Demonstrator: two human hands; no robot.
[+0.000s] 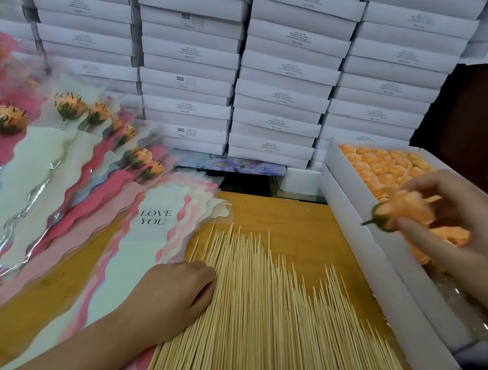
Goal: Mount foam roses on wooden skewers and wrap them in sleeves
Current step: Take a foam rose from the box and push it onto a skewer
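head view: right hand (454, 217) pinches an orange rose (408, 209) over the rose box (375, 266) — blurred. left hand (176, 292) lies curled on the skewers (257, 307); grip unclear. sleeves (148, 250) just left, wrapped roses (69, 107) beyond — white boxes (281, 95) stacked behind.

Bright, even light is filling the scene, leaving soft shadows. Glare is shining on the sleeves (18, 221). The right hand (460, 211) and its rose (408, 209) are looking blurred. The boxes (188, 53) are bending at the edges.
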